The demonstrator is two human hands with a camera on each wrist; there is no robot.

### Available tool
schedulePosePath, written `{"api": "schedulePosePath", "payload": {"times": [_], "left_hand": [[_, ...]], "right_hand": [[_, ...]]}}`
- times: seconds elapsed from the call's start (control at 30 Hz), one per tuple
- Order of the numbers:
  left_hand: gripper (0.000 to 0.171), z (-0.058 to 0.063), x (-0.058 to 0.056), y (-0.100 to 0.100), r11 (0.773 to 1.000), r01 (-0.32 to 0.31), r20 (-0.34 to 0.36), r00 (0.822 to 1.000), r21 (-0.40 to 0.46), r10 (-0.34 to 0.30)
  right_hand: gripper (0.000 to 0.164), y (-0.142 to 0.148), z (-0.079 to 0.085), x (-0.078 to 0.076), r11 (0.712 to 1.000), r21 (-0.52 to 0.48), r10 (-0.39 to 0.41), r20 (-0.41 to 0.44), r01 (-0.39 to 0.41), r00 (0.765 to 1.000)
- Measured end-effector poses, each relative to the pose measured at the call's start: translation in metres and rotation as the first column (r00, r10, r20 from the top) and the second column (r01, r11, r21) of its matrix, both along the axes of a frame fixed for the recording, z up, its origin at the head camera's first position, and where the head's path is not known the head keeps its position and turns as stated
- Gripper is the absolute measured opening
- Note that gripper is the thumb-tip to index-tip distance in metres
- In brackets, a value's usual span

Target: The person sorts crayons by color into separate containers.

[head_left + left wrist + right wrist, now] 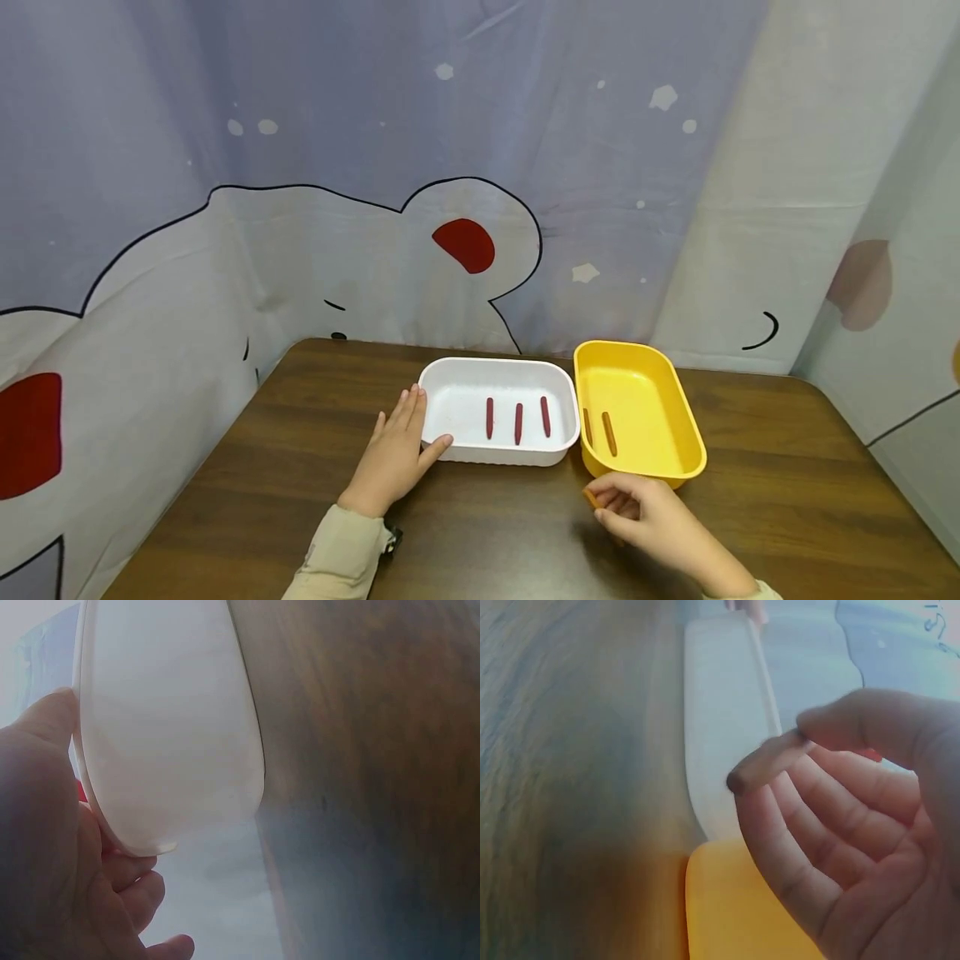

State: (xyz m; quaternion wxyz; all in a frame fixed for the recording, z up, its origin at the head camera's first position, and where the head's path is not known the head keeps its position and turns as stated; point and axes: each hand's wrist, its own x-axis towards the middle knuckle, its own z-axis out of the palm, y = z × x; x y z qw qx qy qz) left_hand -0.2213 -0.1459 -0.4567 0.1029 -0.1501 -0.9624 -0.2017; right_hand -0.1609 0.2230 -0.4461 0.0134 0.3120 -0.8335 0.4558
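Note:
A white tray holds three dark red crayons, spaced apart. My left hand rests against its left end, the fingers extended along the side and the thumb at the front rim. Touching the white tray's right end is a yellow tray, where two orange-brown crayons lie near the left wall. In front of the yellow tray, my right hand pinches another orange-brown crayon between thumb and index finger. The right wrist view shows the other fingers loosely bent below it.
Both trays stand on a dark brown wooden table, towards its back edge. A printed curtain hangs right behind the table and along both sides.

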Motion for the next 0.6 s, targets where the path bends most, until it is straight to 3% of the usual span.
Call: {"api": "schedulePosePath", "payload": {"times": [0.37, 0.5, 0.6], "left_hand": [[0.087, -0.001, 0.001, 0.0, 1.0, -0.004, 0.015, 1.0, 0.002, 0.004], [0.088, -0.002, 0.0, -0.001, 1.0, -0.006, 0.025, 1.0, -0.001, 0.006], [0.087, -0.002, -0.001, -0.001, 1.0, -0.006, 0.016, 1.0, -0.001, 0.006]], "right_hand": [[0.02, -0.005, 0.015, -0.009, 0.983, -0.166, -0.072, 0.059, 0.081, 0.996], [0.025, -0.004, 0.023, -0.015, 0.969, -0.228, -0.065, 0.13, 0.093, 0.989], [0.029, -0.001, 0.029, -0.02, 0.956, -0.258, -0.085, 0.22, 0.142, 0.972]]}}
